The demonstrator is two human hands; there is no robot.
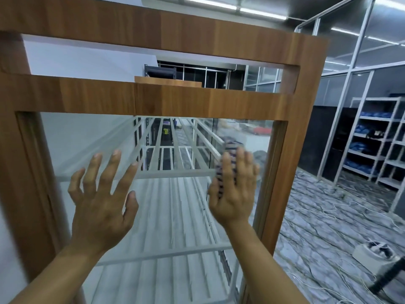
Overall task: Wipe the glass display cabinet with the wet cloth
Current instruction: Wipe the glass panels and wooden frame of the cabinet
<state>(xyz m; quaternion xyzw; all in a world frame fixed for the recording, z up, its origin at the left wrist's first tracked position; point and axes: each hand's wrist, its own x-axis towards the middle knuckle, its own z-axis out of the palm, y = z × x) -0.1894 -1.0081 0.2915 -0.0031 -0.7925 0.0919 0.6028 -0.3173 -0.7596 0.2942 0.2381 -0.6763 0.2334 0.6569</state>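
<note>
A tall glass display cabinet with a wooden frame (197, 102) fills the view, its front glass pane (92, 137) right before me. My right hand (234, 189) presses a striped purple and white cloth (229, 150) flat against the glass near the pane's right edge. The cloth sticks out above and left of the fingers and looks blurred. My left hand (103, 198) is spread open against the glass at the pane's left-centre, holding nothing. Glass shelves show inside the cabinet.
To the right stand white metal shelves (372, 139) with blue bundles. White cables and a white box (374, 255) lie on the patterned floor at the right. Glass partitions stand behind.
</note>
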